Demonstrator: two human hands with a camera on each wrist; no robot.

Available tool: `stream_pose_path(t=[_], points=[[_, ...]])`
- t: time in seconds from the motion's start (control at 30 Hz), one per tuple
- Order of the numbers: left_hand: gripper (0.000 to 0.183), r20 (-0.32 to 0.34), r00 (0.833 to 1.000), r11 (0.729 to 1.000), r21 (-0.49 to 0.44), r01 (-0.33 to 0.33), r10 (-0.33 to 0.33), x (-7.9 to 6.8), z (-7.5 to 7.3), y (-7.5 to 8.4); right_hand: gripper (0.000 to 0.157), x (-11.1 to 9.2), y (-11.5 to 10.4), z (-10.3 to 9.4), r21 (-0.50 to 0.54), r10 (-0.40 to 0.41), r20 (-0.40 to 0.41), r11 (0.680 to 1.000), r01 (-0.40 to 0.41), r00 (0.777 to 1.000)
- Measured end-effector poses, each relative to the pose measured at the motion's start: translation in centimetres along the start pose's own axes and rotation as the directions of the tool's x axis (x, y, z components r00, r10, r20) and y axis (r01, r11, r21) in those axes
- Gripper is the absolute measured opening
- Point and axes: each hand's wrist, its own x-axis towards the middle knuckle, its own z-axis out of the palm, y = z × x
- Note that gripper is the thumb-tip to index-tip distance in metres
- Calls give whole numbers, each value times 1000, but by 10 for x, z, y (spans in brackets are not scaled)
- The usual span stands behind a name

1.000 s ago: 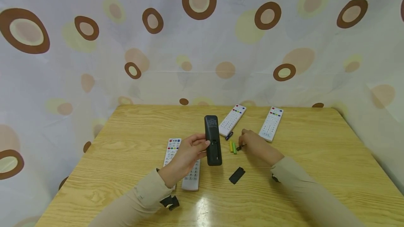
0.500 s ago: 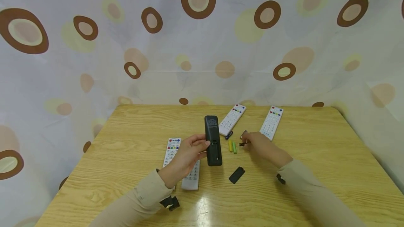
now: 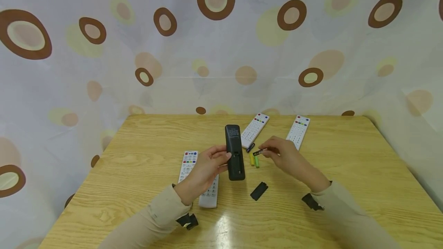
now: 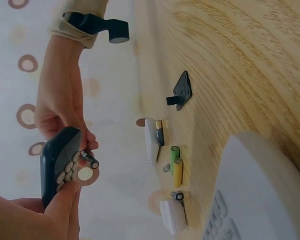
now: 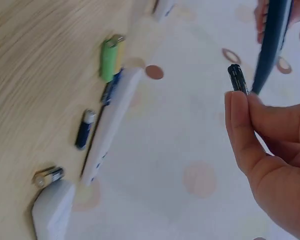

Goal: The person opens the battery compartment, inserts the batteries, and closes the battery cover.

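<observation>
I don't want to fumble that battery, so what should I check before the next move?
1. Black remote held by the left grip: ok.
2. Battery compartment uncovered, facing the head camera: ok.
3. Dark battery pinched in the right grip: ok.
4. Dark battery inside the compartment: not ok, it is outside.
5. Battery ends matched to the compartment: cannot tell, too small.
6. Black cover in view on the table: ok.

Pinched by the person's right hand [image 3: 288, 159], a dark battery [image 3: 257, 152] has moved: half a second ago right of the green battery [image 3: 257, 162], it now appears just above it in the head view.
</observation>
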Motion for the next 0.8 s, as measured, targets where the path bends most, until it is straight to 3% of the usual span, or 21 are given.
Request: stream_pose_path(t=[0.13,0.3,0.5,0.8], points=[[36,-7,1000,1000,-5,4,-4,0,1,0,14,-5,-17,0,44,-41,-121,998,47,992],[37,-6,1000,1000,-6,-3,3,0,2,1,18,-9,-35,4,79,-183,-258,975,209,949],[36,-12,1000,1000,-2,-4,4,1,2,0,30,-12,-48,14,59,-389,-260,907,416,884],[37,22,1000,1000,-26,-14,15,-1,4,-1,28,-12,-55,30,-49,-506,-291,856,515,812]])
